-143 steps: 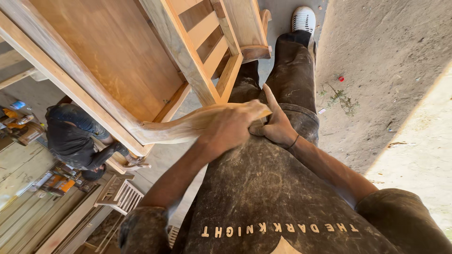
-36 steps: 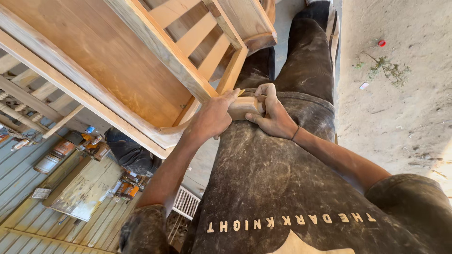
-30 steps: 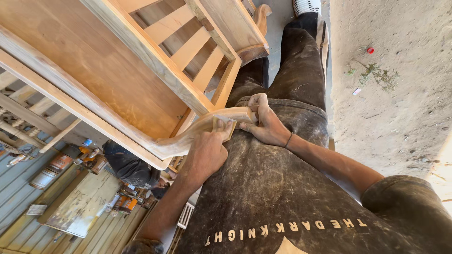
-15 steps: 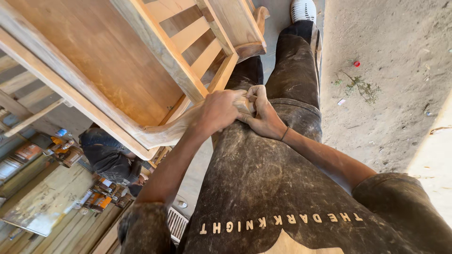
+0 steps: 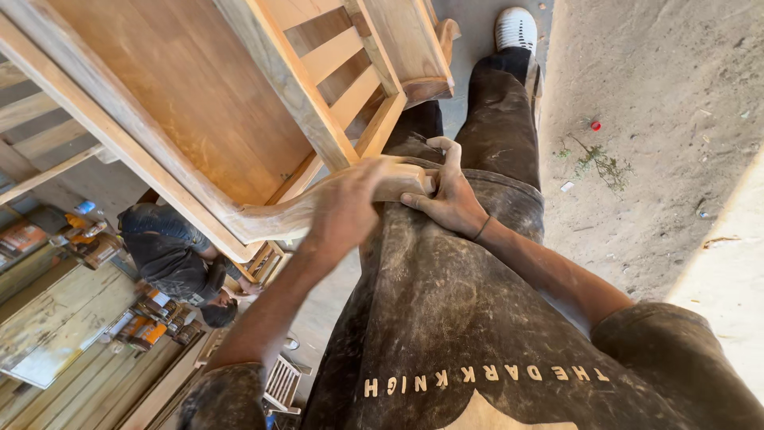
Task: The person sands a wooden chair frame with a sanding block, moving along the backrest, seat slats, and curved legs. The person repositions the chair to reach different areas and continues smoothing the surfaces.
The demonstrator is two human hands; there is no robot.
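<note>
A bare wooden chair frame with slats stands against my legs, and its curved armrest reaches to my lap. My right hand grips the armrest's end, thumb up, and presses it against my dusty dark trousers. My left hand lies on top of the armrest just beside the right hand. It is blurred by motion, so anything under its palm is hidden.
Another person in dark clothes crouches at the left beside several cans and bottles. A white slatted crate lies near my left elbow. Bare dusty ground with a red cap lies to the right, my white shoe at the top.
My left hand has rubbed back and forth along the armrest and now sits slightly back from its end. My right hand has kept its grip on the end.
</note>
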